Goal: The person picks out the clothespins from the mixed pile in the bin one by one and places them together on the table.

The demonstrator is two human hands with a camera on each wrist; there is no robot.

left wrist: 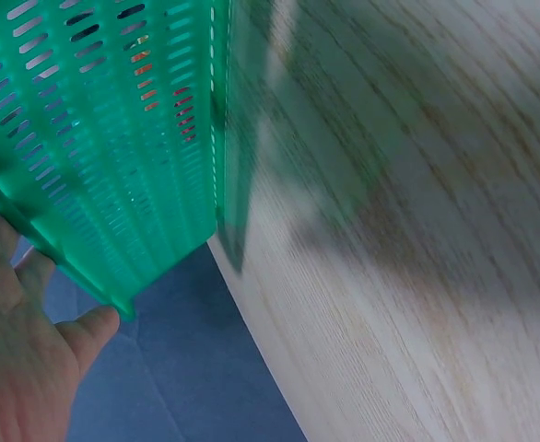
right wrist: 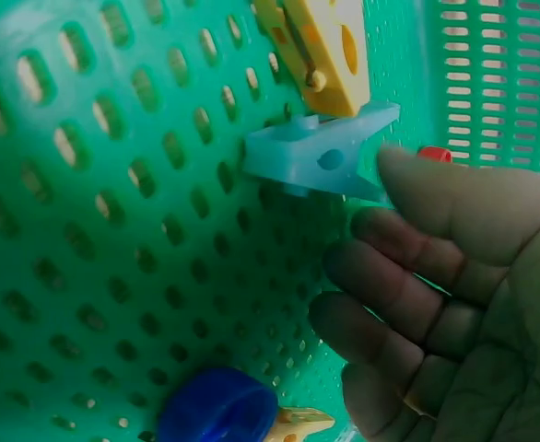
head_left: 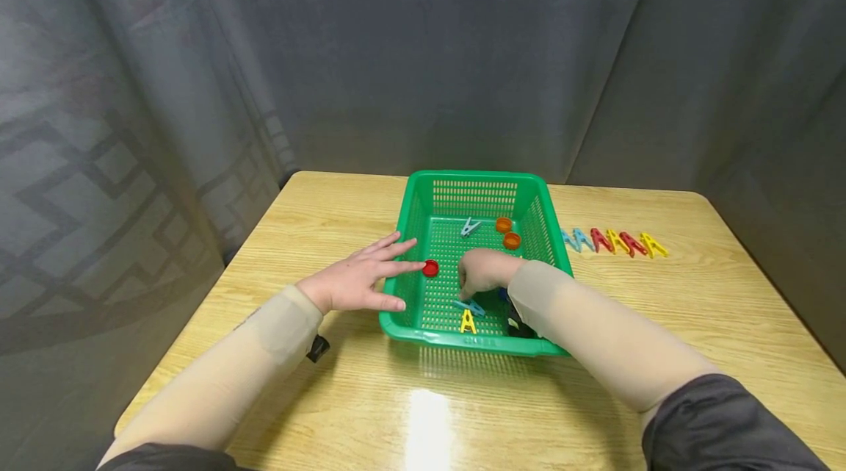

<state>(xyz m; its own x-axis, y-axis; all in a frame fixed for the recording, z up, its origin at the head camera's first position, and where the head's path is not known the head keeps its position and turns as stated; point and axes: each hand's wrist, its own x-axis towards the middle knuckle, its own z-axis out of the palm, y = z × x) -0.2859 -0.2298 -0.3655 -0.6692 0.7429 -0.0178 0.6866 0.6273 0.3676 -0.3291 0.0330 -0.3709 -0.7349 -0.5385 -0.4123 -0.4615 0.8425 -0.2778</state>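
A green slotted basket (head_left: 476, 175) stands mid-table. My left hand (head_left: 360, 280) lies flat with straight fingers against its left wall (left wrist: 113, 138), fingertips beside a red cap (head_left: 430, 268). My right hand (head_left: 482, 270) is down inside the basket with loosely curved fingers (right wrist: 408, 295) and nothing between them. Its thumb is close to a light blue clothespin (right wrist: 321, 157), which lies against a yellow clothespin (right wrist: 321, 55). A blue cap (right wrist: 219, 405) sits on the basket floor below the fingers.
Further back in the basket lie another light blue clothespin (head_left: 470, 226) and two orange caps (head_left: 507, 233). A row of several coloured clothespins (head_left: 615, 242) lies on the wooden table (head_left: 694, 309) right of the basket. Grey curtains surround the table.
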